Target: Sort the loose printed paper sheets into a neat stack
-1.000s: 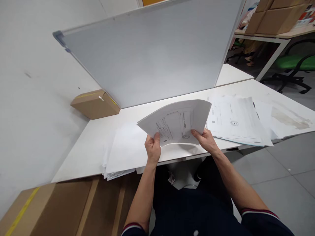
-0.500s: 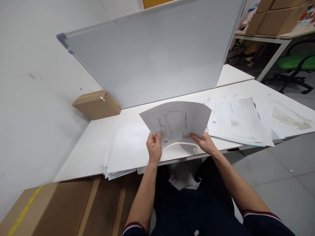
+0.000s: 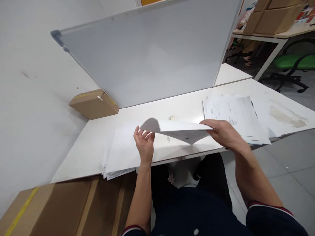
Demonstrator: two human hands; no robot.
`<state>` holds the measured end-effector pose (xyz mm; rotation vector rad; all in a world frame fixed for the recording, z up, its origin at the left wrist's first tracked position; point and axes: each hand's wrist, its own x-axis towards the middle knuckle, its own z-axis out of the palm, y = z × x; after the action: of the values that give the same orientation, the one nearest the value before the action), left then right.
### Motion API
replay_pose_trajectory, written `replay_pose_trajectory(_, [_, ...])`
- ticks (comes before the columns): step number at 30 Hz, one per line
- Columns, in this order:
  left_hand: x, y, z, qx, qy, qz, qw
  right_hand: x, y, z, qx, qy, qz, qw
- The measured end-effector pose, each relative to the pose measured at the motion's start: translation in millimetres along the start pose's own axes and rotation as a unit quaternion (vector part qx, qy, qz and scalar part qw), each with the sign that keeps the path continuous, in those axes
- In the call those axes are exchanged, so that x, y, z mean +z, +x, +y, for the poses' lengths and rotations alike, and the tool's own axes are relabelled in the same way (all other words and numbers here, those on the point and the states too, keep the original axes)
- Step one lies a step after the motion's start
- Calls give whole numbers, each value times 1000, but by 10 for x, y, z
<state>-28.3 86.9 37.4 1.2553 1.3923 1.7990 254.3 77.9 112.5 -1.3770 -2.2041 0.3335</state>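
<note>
A printed sheet of paper (image 3: pixel 180 127) is held level above the desk, its left end curling up and its print on the underside. At its right edge my right hand (image 3: pixel 222 131) pinches it, thumb beneath and fingers on top. My left hand (image 3: pixel 144 142) is palm up at the sheet's left end, fingers apart and loosely bent; whether the fingertips touch the paper is unclear. Left of it lies a stack of white paper (image 3: pixel 123 147), blank side up, overhanging the front edge. A pile of printed sheets (image 3: pixel 232 113) lies to the right, beyond my right hand.
A whiteboard (image 3: pixel 152 59) stands along the desk's back, with a cardboard box (image 3: pixel 94 104) at its left end. A small pale object (image 3: pixel 172 117) sits on the white desk (image 3: pixel 81 147). Larger cardboard boxes (image 3: pixel 61 203) are on the floor, front left. A green chair (image 3: pixel 291 62) is behind, right.
The sheet has tipped from nearly upright to flat, print turned downward. My left hand has loosened its grip and opened; my right hand has moved right and rolled over the sheet's edge.
</note>
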Motion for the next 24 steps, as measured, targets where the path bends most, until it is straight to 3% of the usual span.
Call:
replay_pose_trajectory(3, [-31, -73, -85, 10, 91, -16, 996, -267, 16, -176, 13, -170, -64, 983])
replay_pose_trajectory(7, [56, -267, -290, -34, 76, -90, 992, -243, 109, -349, 9, -294, -149, 944])
replay_pose_trajectory(13, [91, -392, -527, -56, 59, -94, 992, -87, 201, -418, 8, -311, -183, 933])
replay_pose_trajectory(17, [61, -419, -577, -106, 87, -105, 985, -38, 206, -380, 23, -311, -200, 929])
replay_pose_trajectory(24, [79, -424, -575, -126, 91, -101, 983, -99, 231, -389, 30, -316, -217, 923])
